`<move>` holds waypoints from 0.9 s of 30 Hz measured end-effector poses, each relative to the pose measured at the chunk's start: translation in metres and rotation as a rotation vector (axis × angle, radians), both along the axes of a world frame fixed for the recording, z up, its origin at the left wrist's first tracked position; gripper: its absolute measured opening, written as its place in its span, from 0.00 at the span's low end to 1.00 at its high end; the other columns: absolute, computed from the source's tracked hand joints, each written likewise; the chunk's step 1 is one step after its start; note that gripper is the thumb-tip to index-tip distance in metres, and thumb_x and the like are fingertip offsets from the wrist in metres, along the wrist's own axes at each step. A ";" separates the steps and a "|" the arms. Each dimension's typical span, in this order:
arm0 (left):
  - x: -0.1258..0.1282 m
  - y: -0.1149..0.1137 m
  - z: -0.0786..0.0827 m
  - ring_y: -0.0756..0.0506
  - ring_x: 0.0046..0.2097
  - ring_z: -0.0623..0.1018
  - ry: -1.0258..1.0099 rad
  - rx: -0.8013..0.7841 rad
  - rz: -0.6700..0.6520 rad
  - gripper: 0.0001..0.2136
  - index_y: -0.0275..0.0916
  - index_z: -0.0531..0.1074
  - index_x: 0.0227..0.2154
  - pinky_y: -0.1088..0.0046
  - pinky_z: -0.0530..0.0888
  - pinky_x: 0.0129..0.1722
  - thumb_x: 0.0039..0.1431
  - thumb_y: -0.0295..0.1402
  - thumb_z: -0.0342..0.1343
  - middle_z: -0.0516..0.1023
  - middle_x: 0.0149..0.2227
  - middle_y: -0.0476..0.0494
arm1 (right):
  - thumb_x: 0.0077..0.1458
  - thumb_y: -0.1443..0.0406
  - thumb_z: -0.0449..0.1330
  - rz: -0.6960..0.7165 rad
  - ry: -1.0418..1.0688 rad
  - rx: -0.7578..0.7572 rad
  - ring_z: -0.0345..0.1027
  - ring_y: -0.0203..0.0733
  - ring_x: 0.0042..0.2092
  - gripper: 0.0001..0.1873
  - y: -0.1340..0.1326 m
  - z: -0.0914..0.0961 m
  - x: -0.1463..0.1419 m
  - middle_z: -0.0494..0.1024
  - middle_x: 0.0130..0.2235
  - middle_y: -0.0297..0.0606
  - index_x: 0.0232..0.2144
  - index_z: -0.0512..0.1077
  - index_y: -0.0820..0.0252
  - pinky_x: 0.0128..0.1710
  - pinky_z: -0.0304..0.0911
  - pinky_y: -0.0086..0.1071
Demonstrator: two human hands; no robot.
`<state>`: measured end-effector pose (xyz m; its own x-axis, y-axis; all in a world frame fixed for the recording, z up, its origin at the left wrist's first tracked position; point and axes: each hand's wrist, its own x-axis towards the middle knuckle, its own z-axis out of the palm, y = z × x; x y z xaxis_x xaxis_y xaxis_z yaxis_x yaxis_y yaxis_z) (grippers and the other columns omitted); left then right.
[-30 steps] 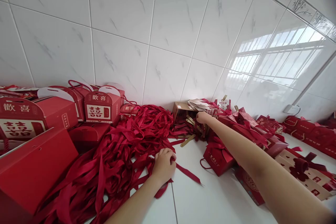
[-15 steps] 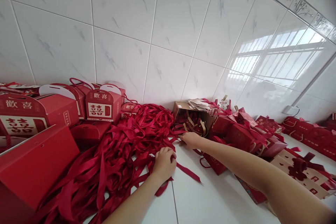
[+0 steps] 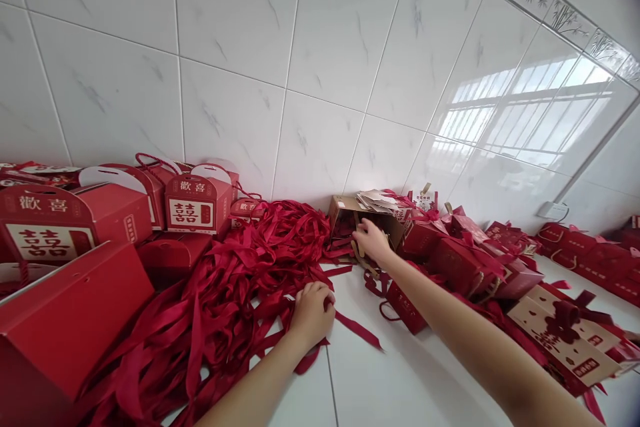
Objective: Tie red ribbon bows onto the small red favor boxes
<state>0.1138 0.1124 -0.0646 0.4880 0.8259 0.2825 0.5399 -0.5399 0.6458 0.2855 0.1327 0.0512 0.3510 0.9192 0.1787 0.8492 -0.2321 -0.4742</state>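
My left hand (image 3: 314, 310) rests at the right edge of a big heap of dark red ribbons (image 3: 250, 267). Its fingers are curled closed on a red ribbon (image 3: 357, 330), whose loose end trails right over the white surface. At the mouth of a cardboard box (image 3: 345, 203) lying on its side, my right hand (image 3: 371, 240) has its fingers pinched together. A gold-coloured strip (image 3: 357, 219) shows above and below those fingertips, and they seem to grip it. More dark red and gold strips lie inside the box, partly hidden by the hand.
Red gift boxes with white labels (image 3: 197, 203) stand on the left, a large plain red one (image 3: 75, 320) nearest. On the right are piled red boxes (image 3: 460, 263) and a cream box with a dark bow (image 3: 565, 337). A tiled wall (image 3: 230, 100) rises behind.
My right hand has moved up and slightly right, from the white surface before the cardboard box to its opening. My left hand has stayed put on the ribbon.
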 end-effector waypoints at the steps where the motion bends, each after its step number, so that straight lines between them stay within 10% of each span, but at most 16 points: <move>1: 0.000 0.000 0.000 0.44 0.49 0.71 0.021 0.006 -0.002 0.10 0.41 0.72 0.29 0.64 0.63 0.50 0.50 0.21 0.51 0.76 0.43 0.46 | 0.62 0.65 0.52 0.069 -0.008 0.006 0.62 0.46 0.57 0.20 -0.016 -0.011 -0.009 0.64 0.60 0.46 0.56 0.63 0.59 0.56 0.59 0.43; 9: -0.009 0.000 0.002 0.36 0.66 0.55 0.264 0.026 -0.017 0.21 0.45 0.63 0.57 0.51 0.47 0.63 0.60 0.35 0.46 0.61 0.64 0.41 | 0.63 0.52 0.38 0.286 -0.135 -0.227 0.31 0.51 0.68 0.35 -0.132 -0.112 -0.062 0.40 0.68 0.41 0.66 0.45 0.68 0.66 0.34 0.47; 18: -0.032 0.014 0.021 0.31 0.65 0.56 0.409 -0.007 0.192 0.23 0.36 0.59 0.60 0.46 0.55 0.59 0.64 0.40 0.43 0.59 0.64 0.31 | 0.60 0.46 0.37 0.287 -0.087 -0.214 0.28 0.50 0.68 0.40 -0.202 -0.108 -0.084 0.35 0.67 0.36 0.66 0.40 0.64 0.66 0.30 0.48; 27: -0.079 -0.053 0.056 0.39 0.49 0.74 0.381 0.081 0.155 0.16 0.36 0.68 0.49 0.57 0.73 0.47 0.61 0.38 0.54 0.71 0.51 0.42 | 0.63 0.51 0.36 0.107 -0.086 -0.257 0.32 0.48 0.69 0.36 -0.243 -0.106 -0.065 0.41 0.68 0.42 0.65 0.45 0.69 0.65 0.32 0.44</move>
